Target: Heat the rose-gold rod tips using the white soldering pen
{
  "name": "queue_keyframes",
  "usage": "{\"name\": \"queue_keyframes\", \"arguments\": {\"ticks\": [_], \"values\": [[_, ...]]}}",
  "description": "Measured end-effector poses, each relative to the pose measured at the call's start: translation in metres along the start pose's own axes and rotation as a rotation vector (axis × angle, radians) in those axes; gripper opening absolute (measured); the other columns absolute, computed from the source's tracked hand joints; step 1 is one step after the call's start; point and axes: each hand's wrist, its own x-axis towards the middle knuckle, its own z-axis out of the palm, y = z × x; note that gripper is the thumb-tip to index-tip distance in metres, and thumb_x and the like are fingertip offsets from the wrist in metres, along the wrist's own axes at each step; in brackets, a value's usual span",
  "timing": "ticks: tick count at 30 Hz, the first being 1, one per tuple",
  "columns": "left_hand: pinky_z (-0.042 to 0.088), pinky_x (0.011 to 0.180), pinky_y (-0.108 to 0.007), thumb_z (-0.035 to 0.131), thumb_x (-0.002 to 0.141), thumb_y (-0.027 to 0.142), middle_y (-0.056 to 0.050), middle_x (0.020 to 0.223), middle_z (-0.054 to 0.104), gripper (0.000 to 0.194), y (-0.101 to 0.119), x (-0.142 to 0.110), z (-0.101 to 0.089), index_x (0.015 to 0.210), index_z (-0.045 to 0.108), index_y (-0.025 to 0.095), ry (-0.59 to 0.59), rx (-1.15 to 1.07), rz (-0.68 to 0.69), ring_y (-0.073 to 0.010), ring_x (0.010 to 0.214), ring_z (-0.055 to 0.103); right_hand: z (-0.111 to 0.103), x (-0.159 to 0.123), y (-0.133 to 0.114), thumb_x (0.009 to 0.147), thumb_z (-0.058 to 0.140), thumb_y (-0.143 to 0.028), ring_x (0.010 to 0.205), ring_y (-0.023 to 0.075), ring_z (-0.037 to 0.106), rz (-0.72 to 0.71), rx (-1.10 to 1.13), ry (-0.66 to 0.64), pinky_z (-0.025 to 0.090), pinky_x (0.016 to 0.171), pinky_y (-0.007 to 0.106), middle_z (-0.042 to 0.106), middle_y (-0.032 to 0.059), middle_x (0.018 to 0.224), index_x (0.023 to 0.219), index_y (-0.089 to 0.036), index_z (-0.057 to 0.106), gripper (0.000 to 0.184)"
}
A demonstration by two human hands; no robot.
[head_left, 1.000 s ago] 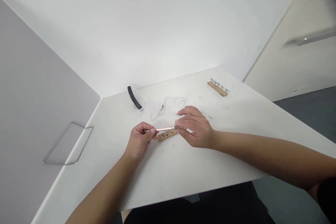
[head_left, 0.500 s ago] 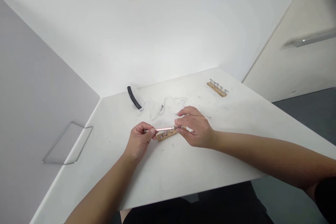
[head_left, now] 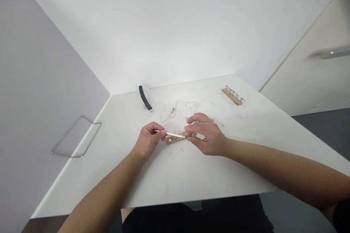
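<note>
The slim pale-pink rod with metal ends (head_left: 175, 134) had changed its slant: half a second earlier its right end stood slightly the higher, and now that end dipped below the left one. The left hand (head_left: 149, 140) kept its thumb and fingers pinched closed on the rod near its left end. The right hand (head_left: 209, 138) had its thumb and forefinger nearly together at the other end, the remaining fingers lifted and spread; whether they truly gripped the small metal part there or only steadied it, I could not tell. The rod lay in front of the light-brown wooden strip set with small metallic pieces (head_left: 175, 141), hiding part of it, and contact between the two could not be made out. As a judgement, the new tilt brought the metal end closer to the strip, so the work seemed centred on that end. The view itself had also shifted a little, while the second light-brown strip with silvery metal pieces (head_left: 232, 98), the curved black tube (head_left: 144, 97) and the thin white cable (head_left: 172, 110) lay untouched farther back on the white tabletop (head_left: 153, 178).
</note>
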Motion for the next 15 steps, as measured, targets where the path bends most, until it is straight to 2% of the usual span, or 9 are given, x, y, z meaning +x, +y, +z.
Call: {"name": "queue_keyframes", "arguments": {"ticks": [5, 15], "values": [[0.040, 0.054, -0.021, 0.070, 0.066, 0.019, 0.000, 0.059, 0.063, 0.016, 0.0001, 0.0009, -0.0016, 0.070, 0.055, 0.014, -0.014, -0.022, 0.011, -0.0082, 0.051, 0.055, 0.0006, 0.0013, -0.0045, 0.073, 0.056, -0.009, 0.087, 0.0219, 0.055, -0.015, 0.036, -0.078, 0.041, 0.081, 0.044, 0.065, 0.0001, 0.071, 0.094, -0.020, 0.055, 0.023], [0.041, 0.055, -0.022, 0.067, 0.067, 0.016, 0.000, 0.059, 0.062, 0.017, -0.0042, 0.0015, -0.0056, 0.079, 0.055, 0.014, -0.079, -0.026, 0.035, -0.0081, 0.051, 0.054, 0.0069, -0.0021, -0.0092, 0.075, 0.055, -0.014, 0.089, 0.0230, 0.057, -0.031, 0.048, -0.151, 0.040, 0.083, 0.046, 0.066, 0.0016, 0.074, 0.098, -0.021, 0.055, 0.024]]}}
